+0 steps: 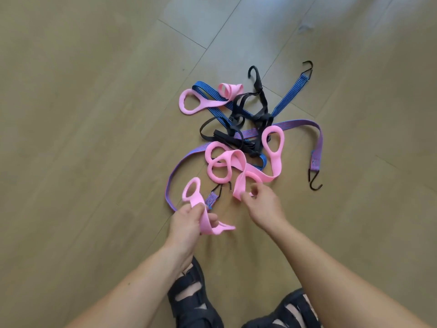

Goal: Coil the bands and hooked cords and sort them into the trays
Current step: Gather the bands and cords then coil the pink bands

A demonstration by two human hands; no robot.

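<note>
A tangle of bands and hooked cords lies on the wooden floor (94, 114). My left hand (189, 223) grips a pink band (196, 202) whose looped end sticks up above my fingers. My right hand (262, 204) pinches the end of a second pink band (241, 183) that runs back into the pile. Another pink band (275, 150) curls at the middle right, and one more pink band (201, 100) lies at the far left. A blue hooked cord (290, 95), a purple hooked cord (316, 138) and black cords (236, 136) are interlaced with them.
My two feet in dark sandals (189, 297) stand at the bottom edge, just below my hands. Metal hooks (314, 183) stick out at the pile's right side and far corner. No trays are in view. Bare floor surrounds the pile.
</note>
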